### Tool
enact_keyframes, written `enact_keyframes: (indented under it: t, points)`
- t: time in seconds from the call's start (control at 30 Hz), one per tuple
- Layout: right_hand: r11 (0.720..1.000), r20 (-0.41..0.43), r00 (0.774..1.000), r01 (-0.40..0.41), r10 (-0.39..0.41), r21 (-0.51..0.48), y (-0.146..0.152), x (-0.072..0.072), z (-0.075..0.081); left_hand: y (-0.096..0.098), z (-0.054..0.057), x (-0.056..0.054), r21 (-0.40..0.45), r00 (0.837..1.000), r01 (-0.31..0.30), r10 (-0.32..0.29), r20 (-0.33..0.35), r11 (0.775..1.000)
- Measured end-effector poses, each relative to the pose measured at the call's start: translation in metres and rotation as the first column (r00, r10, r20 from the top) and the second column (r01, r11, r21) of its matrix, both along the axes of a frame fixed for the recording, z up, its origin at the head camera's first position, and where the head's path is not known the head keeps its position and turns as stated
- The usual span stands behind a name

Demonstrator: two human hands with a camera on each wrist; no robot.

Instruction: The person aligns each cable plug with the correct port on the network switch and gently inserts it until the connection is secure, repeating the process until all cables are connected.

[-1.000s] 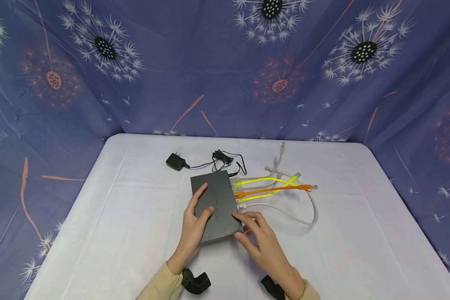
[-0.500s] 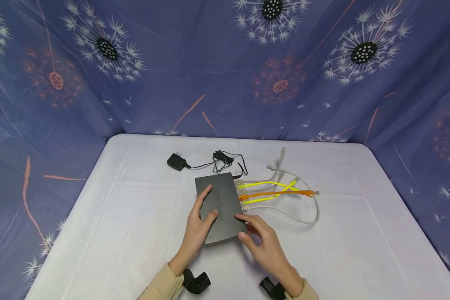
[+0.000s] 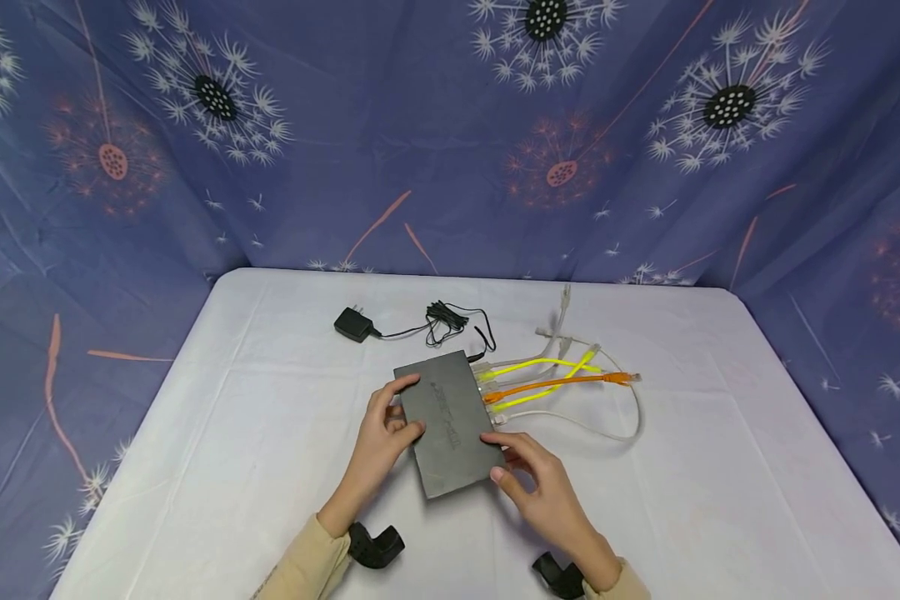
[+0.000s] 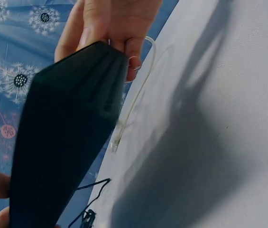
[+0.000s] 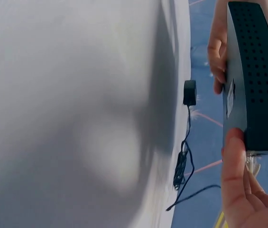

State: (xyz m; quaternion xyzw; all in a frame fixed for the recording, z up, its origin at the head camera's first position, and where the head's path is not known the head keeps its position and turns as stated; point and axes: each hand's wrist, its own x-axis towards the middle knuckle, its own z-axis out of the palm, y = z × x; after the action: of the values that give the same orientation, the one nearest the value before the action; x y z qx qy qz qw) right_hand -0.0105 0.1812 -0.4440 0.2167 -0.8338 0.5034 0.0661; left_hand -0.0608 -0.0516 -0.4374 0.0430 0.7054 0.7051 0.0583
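Both hands hold a dark grey network switch [image 3: 450, 425], a flat box with raised lettering on top. It is up off the table; its shadow shows below it in the left wrist view. My left hand [image 3: 378, 433] grips the left edge, thumb and index finger on the top face. My right hand [image 3: 543, 492] pinches the near right corner. A vented side of the switch [image 5: 257, 61] faces the right wrist camera. From its right side run network cables: two yellow ones, an orange cable [image 3: 555, 385], and several grey and white ones. The black power cord's plug [image 3: 477, 357] is at the far right corner.
A black power adapter [image 3: 353, 324] with a bundled cord [image 3: 446, 317] lies behind the switch. A white cable [image 3: 592, 432] loops out right. The white table [image 3: 720, 467] ends at a blue flowered curtain [image 3: 450, 167]. Black wrist mounts [image 3: 376, 546] sit below the hands.
The switch has shifted right and slightly toward me, with the cables following. My left hand has drawn back from across the top to the left edge. My right hand keeps its hold.
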Motion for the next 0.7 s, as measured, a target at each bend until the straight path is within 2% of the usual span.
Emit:
enact_keyframes:
  t: [0.17, 0.47, 0.7]
  points:
    - [0.999, -0.014, 1.0, -0.021, 0.021, 0.026, 0.005, -0.003, -0.005, -0.005, -0.003, -0.002, 0.014, 0.998, 0.045, -0.046, 0.033, 0.999]
    - [0.999, 0.065, 0.997, -0.041, 0.038, 0.036, 0.011, -0.003, -0.007, -0.009, -0.006, -0.004, -0.06, 0.992, 0.107, -0.103, 0.067, 0.992]
    - [0.997, 0.104, 0.993, -0.056, 0.05, 0.056, 0.011, -0.004, -0.011, -0.01, -0.008, -0.005, -0.12, 0.991, 0.13, -0.126, 0.042, 0.984]
